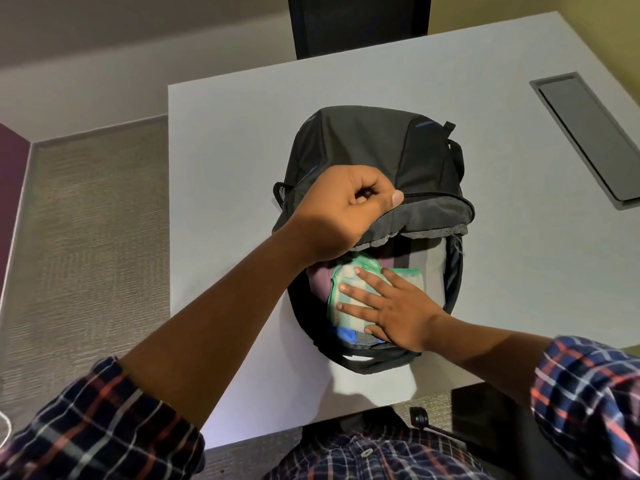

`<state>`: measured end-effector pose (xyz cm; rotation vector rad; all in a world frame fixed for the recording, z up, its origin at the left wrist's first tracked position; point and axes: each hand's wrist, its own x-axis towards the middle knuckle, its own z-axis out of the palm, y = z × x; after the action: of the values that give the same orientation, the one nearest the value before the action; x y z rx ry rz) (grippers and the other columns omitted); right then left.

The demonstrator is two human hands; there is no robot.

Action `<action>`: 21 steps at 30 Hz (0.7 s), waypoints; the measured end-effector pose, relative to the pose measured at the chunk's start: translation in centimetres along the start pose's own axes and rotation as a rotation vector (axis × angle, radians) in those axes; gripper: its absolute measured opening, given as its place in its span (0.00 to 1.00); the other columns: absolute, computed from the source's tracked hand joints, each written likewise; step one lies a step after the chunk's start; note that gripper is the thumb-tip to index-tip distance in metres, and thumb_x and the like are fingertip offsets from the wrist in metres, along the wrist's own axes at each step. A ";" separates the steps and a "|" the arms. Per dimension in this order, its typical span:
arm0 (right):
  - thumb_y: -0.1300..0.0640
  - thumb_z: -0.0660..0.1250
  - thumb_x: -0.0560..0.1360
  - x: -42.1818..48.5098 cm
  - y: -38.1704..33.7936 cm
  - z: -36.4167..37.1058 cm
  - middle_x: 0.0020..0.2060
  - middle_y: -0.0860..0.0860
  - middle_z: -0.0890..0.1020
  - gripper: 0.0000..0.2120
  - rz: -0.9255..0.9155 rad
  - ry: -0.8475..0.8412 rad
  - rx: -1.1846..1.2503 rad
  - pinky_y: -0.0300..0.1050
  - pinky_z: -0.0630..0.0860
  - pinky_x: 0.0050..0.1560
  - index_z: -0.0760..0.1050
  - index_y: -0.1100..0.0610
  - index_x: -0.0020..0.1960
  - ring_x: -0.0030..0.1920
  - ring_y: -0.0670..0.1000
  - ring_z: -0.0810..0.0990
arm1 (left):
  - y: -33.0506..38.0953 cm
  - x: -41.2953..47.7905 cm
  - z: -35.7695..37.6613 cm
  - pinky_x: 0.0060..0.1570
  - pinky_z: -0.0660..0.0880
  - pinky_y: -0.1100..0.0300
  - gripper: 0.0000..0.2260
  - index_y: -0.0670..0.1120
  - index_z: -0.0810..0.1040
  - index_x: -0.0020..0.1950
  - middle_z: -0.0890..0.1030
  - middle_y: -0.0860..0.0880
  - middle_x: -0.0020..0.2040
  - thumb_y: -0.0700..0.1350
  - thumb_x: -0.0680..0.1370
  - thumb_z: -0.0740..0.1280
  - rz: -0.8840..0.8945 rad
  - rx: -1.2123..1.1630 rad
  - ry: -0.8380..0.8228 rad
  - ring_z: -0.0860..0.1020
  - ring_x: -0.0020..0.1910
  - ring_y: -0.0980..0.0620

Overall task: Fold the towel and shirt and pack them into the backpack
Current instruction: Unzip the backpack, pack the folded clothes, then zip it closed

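Left hand (341, 216) grips the black backpack (363, 143) flap, holding it up off the white table (225, 150). Inside the opening, purple cloth (320, 277) is mostly buried, possibly the shirt. The folded green-white towel (407, 276) lies on top, half covered by the flat, spread right hand (398, 310).

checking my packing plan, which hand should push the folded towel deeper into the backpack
Right. The right hand lies flat on the towel inside the backpack opening, while the left hand grips the flap, holding it up.
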<state>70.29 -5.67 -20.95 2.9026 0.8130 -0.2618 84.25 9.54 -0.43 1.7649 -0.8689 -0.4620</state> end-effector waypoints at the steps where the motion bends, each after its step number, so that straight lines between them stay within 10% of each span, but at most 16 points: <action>1: 0.40 0.57 0.79 0.1 -0.1 0.2 0.79 0.47 0.48 0.33 0.009 -0.015 0.005 0.61 0.47 0.75 0.48 0.43 0.80 0.79 0.59 0.39 | 0.0 0.0 0.0 0.33 0.71 0.50 0.09 0.36 0.79 0.43 0.76 0.32 0.34 0.41 0.79 0.67 -0.001 -0.003 -0.005 0.72 0.35 0.34; 8: 0.38 0.52 0.81 0.2 -0.7 -0.1 0.76 0.45 0.34 0.33 0.057 -0.080 0.018 0.61 0.38 0.74 0.38 0.40 0.78 0.75 0.57 0.25 | 0.0 -0.8 0.4 0.35 0.74 0.56 0.08 0.39 0.80 0.43 0.79 0.37 0.35 0.42 0.79 0.68 -0.075 0.002 -0.006 0.75 0.34 0.41; 15: 0.32 0.51 0.78 -1.2 -2.0 -3.7 0.77 0.49 0.63 0.32 0.166 0.020 0.136 0.59 0.56 0.67 0.55 0.43 0.79 0.72 0.58 0.65 | -1.2 -2.7 1.7 0.40 0.76 0.57 0.07 0.49 0.78 0.40 0.77 0.51 0.38 0.47 0.78 0.68 -0.065 0.243 -0.072 0.77 0.36 0.52; 21: 0.39 0.61 0.77 -6.5 -3.0 -6.3 0.69 0.47 0.73 0.28 0.379 0.250 0.424 0.42 0.59 0.70 0.67 0.50 0.74 0.69 0.50 0.70 | -3.1 -5.6 3.8 0.38 0.73 0.55 0.08 0.50 0.80 0.41 0.75 0.53 0.38 0.51 0.76 0.66 -0.009 0.349 -0.218 0.73 0.35 0.57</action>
<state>64.12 -5.37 -13.68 3.4579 0.2324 -0.0340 79.02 11.71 -5.22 2.0629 -1.1502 -0.5410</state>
